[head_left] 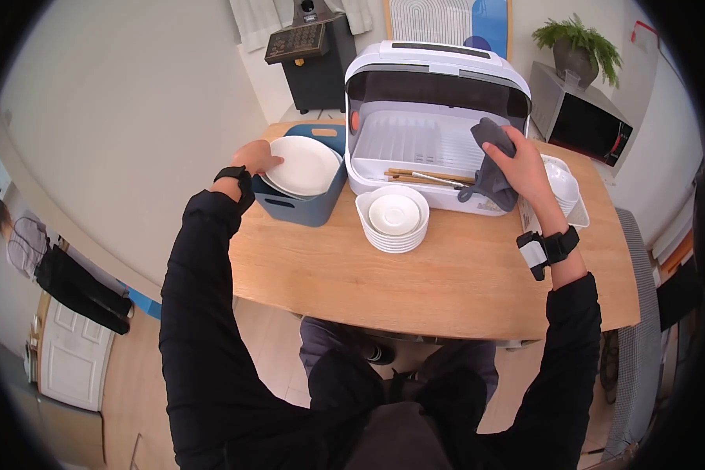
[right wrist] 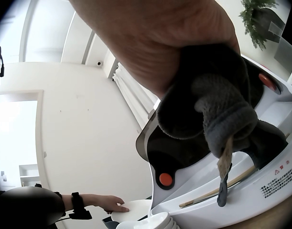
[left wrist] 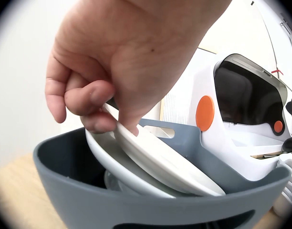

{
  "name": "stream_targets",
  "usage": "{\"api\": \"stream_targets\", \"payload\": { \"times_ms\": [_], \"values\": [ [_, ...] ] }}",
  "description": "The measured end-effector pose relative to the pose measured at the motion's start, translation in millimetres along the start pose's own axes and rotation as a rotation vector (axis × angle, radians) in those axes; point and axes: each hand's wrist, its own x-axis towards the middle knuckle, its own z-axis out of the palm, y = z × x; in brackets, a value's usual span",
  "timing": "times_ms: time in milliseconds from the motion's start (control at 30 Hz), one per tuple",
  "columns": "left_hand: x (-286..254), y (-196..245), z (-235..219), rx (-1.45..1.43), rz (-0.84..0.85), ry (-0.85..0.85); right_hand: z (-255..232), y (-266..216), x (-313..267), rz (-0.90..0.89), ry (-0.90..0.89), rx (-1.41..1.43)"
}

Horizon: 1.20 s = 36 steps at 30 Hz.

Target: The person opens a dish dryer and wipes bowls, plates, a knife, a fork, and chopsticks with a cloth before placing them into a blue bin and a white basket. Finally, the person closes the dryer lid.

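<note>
My left hand [head_left: 257, 157] pinches the rim of a white plate [head_left: 305, 164], thumb on top and fingers beneath. That plate leans with another white plate [left wrist: 122, 164] under it in a blue-grey basket [left wrist: 151, 210]. My right hand [head_left: 522, 166] grips a bunched dark grey cloth [head_left: 492, 168], which hangs over the front edge of a white dish cabinet [head_left: 439, 200] with its dark lid raised. Chopsticks [head_left: 415, 174] and a pale-handled utensil lie along the cabinet's front. A stack of white bowls [head_left: 394, 219] stands on the table just in front of it.
At the right of the wooden table [head_left: 446, 274], a white tray [head_left: 578, 215] holds white dishes. Behind are a microwave [head_left: 580, 117], a potted plant [head_left: 576, 55] and a black machine [head_left: 313, 63]. Another person [head_left: 55, 258] is at the far left.
</note>
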Motion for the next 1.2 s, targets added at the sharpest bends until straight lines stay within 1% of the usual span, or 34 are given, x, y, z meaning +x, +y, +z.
{"api": "stream_targets", "payload": {
  "times_ms": [67,167,267,367,567,667,767,800,900,933,1000,1033,1067,1100,1167,1200],
  "values": [
    [3.8,2.7,-3.1,0.05,-0.014,-0.048,0.1,1.3,-0.6,-0.005,0.006,0.0],
    [-1.2,8.0,-5.6,0.084,-0.035,-0.067,-0.5,2.2,-2.7,0.0,0.011,-0.003],
    [4.3,3.8,1.1,0.092,-0.034,-0.051,-0.9,3.7,-2.0,0.007,-0.008,0.009],
    [6.8,0.2,3.9,0.147,0.004,-0.032,-1.8,3.9,-1.5,0.019,-0.02,0.029],
    [0.5,-1.3,2.8,0.092,-0.026,-0.034,-1.4,6.5,-2.6,0.045,-0.016,0.02],
    [-3.7,-1.5,4.0,0.087,-0.008,-0.006,-2.9,6.4,-3.8,0.038,-0.017,0.033],
    [-3.7,1.7,-2.9,0.15,-0.018,0.022,-6.7,10.7,-2.9,0.026,0.009,0.053],
    [-6.1,3.6,-5.8,0.11,-0.008,0.131,-9.2,10.1,-2.7,0.024,0.031,0.052],
    [-7.6,24.4,-16.6,0.166,0.154,0.317,-21.5,8.1,1.0,-0.007,0.103,0.045],
    [-25.3,43.0,-26.6,0.141,0.219,0.322,-26.0,6.3,3.7,-0.024,0.122,0.045],
    [-41.4,76.6,-28.1,0.034,0.35,0.303,-29.6,5.5,9.0,-0.022,0.187,0.054],
    [-46.2,93.9,-24.7,-0.019,0.415,0.29,-32.5,2.0,9.0,-0.021,0.219,0.059],
    [-44.4,112.9,-16.1,-0.027,0.489,0.263,-36.4,-3.7,7.7,0.006,0.211,0.064],
    [-45.1,132.8,-10.5,-0.034,0.563,0.235,-37.4,-6.7,5.2,-0.007,0.232,0.044],
    [-64.2,172.0,-3.2,-0.069,0.609,0.232,-36.9,-8.1,0.1,-0.043,0.289,-0.004],
    [-60.5,185.1,2.4,-0.075,0.697,0.237,-36.0,-6.3,-1.7,-0.095,0.334,-0.063]
  ]
}}
